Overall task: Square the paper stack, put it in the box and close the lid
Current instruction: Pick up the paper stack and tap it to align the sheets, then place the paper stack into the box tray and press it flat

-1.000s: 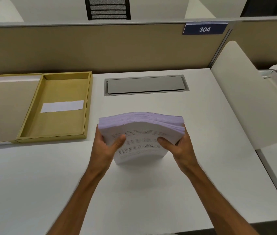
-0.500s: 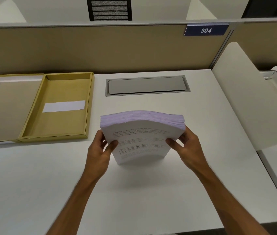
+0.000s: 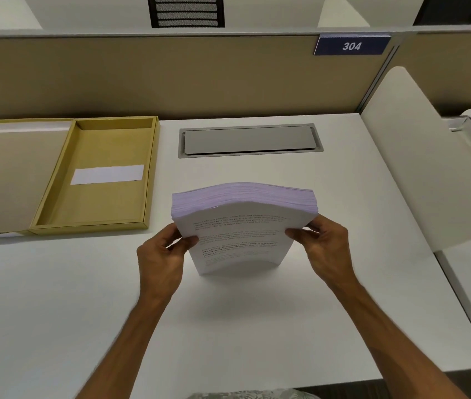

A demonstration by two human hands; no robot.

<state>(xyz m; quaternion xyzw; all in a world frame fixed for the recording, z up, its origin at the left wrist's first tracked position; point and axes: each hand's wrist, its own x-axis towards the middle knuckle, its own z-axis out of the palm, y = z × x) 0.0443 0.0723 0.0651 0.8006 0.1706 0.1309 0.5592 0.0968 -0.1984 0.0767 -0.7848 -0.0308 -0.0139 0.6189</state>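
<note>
Both hands are on the paper stack, and it's standing on end on the white desk, bottom edge down on the surface. The left hand pinches the stack's left side, thumb laid across the printed front sheet, the other fingers wrapped behind and out of sight. The right hand mirrors it on the right side, thumb on the front page, fingers curled round the back. Each grip is closed onto the paper, no gap showing between thumb and sheet. The stack bows toward the camera, its thick top edge arched and tinted lilac, lines of text readable as text but not legible.

Out to the left, well apart from the hands, lies the box, a shallow yellow-brown tray, open. Inside it sits only a white strip of paper, flat on the bottom about midway. The lid is folded back flat on the desk on the box's left side, joined along the shared edge, its pale inner face up.

Behind the stack, a grey metal cable hatch sits flush in the desk. On the beige partition beyond, a blue sign reads 304.
</note>
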